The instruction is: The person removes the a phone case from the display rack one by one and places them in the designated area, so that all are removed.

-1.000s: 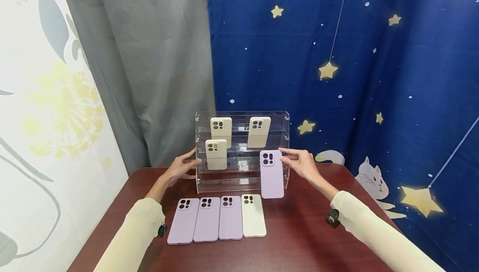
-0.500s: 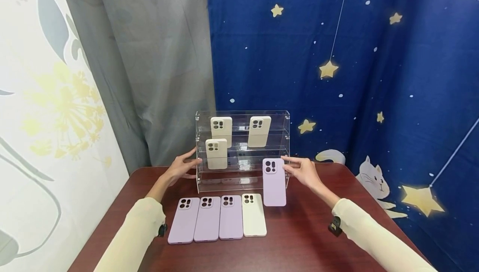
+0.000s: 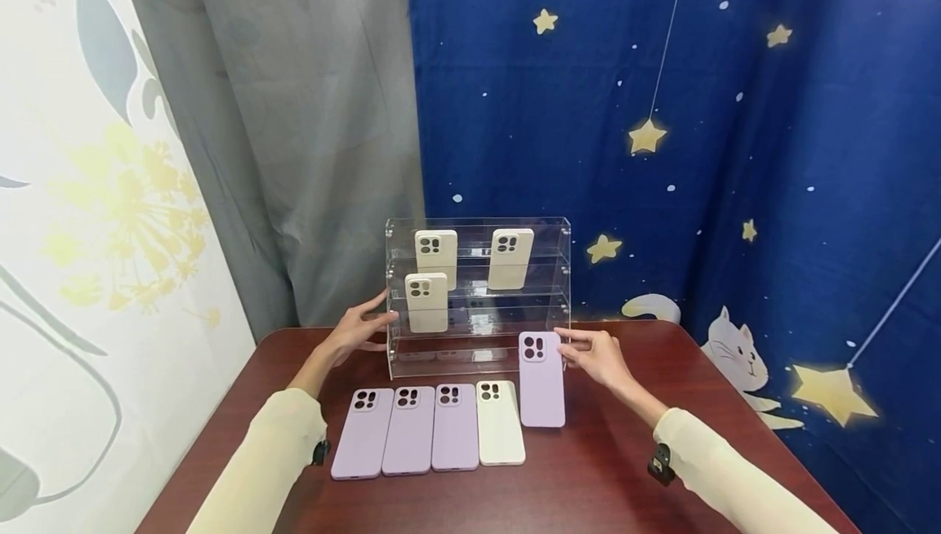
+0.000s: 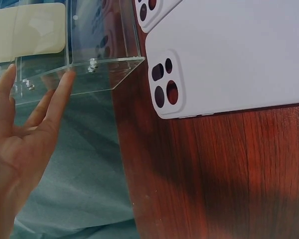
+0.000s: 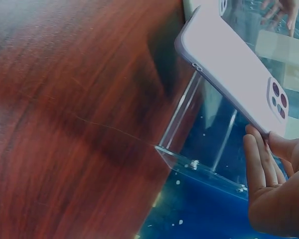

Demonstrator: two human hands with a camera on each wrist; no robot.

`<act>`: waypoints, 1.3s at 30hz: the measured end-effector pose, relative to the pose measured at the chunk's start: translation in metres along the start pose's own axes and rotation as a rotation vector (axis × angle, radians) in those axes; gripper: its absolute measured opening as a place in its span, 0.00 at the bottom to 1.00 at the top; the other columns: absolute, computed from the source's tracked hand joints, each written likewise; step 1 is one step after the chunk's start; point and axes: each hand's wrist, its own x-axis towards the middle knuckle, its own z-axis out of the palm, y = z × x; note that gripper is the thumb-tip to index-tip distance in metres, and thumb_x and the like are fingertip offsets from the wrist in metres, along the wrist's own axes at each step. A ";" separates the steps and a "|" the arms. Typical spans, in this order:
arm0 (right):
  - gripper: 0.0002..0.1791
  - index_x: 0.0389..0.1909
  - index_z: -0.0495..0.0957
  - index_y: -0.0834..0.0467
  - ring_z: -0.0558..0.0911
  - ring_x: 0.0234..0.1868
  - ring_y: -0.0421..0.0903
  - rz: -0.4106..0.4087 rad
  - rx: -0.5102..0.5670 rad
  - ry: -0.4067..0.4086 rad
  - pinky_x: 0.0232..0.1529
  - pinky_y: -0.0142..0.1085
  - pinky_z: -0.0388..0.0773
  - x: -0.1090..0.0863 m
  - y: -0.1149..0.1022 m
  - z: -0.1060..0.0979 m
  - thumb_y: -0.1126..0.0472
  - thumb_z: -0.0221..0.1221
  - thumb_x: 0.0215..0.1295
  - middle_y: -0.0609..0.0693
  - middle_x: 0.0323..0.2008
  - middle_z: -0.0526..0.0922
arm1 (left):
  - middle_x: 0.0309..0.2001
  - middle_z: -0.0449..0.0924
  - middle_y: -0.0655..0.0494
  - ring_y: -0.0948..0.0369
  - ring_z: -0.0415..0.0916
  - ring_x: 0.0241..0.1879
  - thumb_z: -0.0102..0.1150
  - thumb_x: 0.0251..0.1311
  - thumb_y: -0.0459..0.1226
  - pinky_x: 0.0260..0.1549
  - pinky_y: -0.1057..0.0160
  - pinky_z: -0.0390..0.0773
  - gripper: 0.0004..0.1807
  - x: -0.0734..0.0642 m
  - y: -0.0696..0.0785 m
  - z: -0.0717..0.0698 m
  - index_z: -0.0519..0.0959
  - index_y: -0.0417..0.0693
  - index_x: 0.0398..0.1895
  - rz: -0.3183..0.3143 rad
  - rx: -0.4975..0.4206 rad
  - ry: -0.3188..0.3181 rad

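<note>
The rack (image 3: 450, 364) holds three cases (image 3: 510, 259); four cases (image 3: 454, 432) lie before it; right hand (image 3: 599, 352) pinches another case (image 3: 543, 391); spread left hand (image 3: 357, 330) touches rack.

There are four purple phone cases (image 3: 541, 391): three lie on the one table (image 3: 588, 493) and one is in the right hand (image 3: 597, 358). There are four cream phone cases (image 3: 501, 429): three stand in the one clear rack (image 3: 470, 361) and one lies on the table. With the left hand (image 3: 355, 333), that makes two hands. Two pale sleeves (image 3: 724, 460), two black wrist devices (image 3: 661, 465), one grey curtain (image 3: 323, 109) and one blue curtain (image 3: 515, 150) also show
</note>
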 end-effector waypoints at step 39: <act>0.16 0.52 0.86 0.70 0.90 0.30 0.56 0.204 0.066 -0.013 0.32 0.43 0.91 -0.020 0.035 0.028 0.74 0.69 0.63 0.64 0.32 0.90 | 0.70 0.69 0.29 0.33 0.68 0.68 0.61 0.75 0.44 0.55 0.37 0.82 0.42 -0.002 -0.002 0.001 0.51 0.60 0.85 0.004 0.008 0.014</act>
